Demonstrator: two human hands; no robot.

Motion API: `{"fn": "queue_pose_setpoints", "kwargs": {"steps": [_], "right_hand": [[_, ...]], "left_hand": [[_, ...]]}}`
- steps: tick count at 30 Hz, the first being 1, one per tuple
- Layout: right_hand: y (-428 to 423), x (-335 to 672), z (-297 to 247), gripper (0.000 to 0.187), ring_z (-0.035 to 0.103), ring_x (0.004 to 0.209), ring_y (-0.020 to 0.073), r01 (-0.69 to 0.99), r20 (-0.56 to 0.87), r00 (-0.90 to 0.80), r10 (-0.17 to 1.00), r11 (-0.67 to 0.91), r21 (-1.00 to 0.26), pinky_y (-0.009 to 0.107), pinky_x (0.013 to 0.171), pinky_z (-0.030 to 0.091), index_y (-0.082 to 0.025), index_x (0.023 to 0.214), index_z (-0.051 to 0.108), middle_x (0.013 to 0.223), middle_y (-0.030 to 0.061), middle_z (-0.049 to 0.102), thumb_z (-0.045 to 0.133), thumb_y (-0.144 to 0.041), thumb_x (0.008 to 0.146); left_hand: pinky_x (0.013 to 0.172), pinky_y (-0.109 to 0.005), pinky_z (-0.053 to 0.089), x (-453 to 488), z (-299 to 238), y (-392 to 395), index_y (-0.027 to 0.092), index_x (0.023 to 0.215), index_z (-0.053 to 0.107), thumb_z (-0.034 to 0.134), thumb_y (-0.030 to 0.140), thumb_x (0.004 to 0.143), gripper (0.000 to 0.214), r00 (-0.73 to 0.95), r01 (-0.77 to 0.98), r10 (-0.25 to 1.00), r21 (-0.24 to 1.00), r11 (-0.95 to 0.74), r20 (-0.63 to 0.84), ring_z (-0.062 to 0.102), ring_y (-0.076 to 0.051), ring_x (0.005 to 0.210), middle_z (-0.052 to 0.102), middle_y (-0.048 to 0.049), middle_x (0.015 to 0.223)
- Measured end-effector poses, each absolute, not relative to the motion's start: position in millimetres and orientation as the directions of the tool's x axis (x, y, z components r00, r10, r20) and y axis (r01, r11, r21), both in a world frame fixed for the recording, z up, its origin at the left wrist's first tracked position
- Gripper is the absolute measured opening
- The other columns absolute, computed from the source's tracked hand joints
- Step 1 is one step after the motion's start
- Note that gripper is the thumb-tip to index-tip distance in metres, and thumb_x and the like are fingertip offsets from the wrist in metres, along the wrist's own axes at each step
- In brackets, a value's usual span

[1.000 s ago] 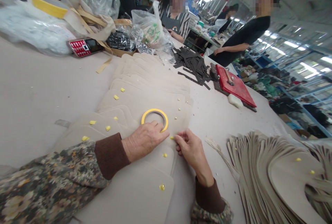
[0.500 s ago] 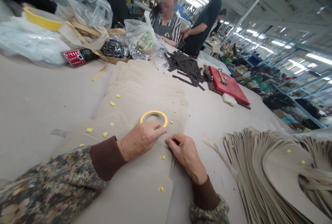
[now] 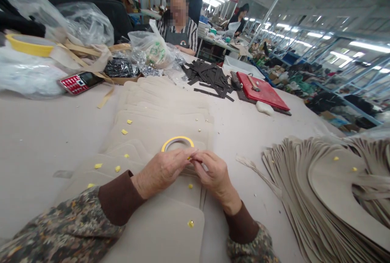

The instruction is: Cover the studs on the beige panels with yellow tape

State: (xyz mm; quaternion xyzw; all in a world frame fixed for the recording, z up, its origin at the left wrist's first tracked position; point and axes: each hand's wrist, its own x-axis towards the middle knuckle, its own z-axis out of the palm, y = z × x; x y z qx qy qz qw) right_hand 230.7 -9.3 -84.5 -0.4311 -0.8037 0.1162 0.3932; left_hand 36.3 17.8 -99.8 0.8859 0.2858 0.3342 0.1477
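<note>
My left hand (image 3: 161, 170) rests on a small yellow tape roll (image 3: 176, 141) that lies flat on a row of overlapping beige cut pieces (image 3: 158, 122). Its fingers curl onto the roll's near edge. My right hand (image 3: 211, 171) meets it there, fingertips pinched at a bit of yellow tape by the roll. Small yellow tape squares (image 3: 122, 131) and metal studs dot the pieces. One more piece (image 3: 164, 230) lies nearest me with a stud near its corner.
A fanned stack of beige pieces (image 3: 329, 190) lies at the right. Beyond are dark strips (image 3: 209, 77), a red board with a hammer (image 3: 262, 91), a red phone (image 3: 76, 83), plastic bags (image 3: 152, 47) and a large yellow tape roll (image 3: 29, 45). A person sits at the far end.
My right hand moved up to the roll and now pinches at its tape, meeting my left fingers. The view tilted upward; a standing person walked away from the table's far end.
</note>
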Motion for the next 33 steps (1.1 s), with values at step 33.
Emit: {"fn": "queue_pose_setpoints", "kwargs": {"steps": [33], "right_hand": [[23.3,244.6,-101.7,0.031,0.056,0.046,0.013,0.493,-0.117,0.077,0.99,-0.139,-0.859,0.026,0.049,0.05,-0.017,0.074,0.065,0.055,-0.0013,0.06,0.061,-0.047,0.079]], "left_hand": [[0.064,-0.033,0.049,47.5,-92.9,27.5,0.018,0.086,0.059,0.052,0.011,0.093,0.012,0.653,0.715,0.714,0.105,-0.691,0.252,0.058,-0.024,0.079,0.063,-0.0064,0.085]]}}
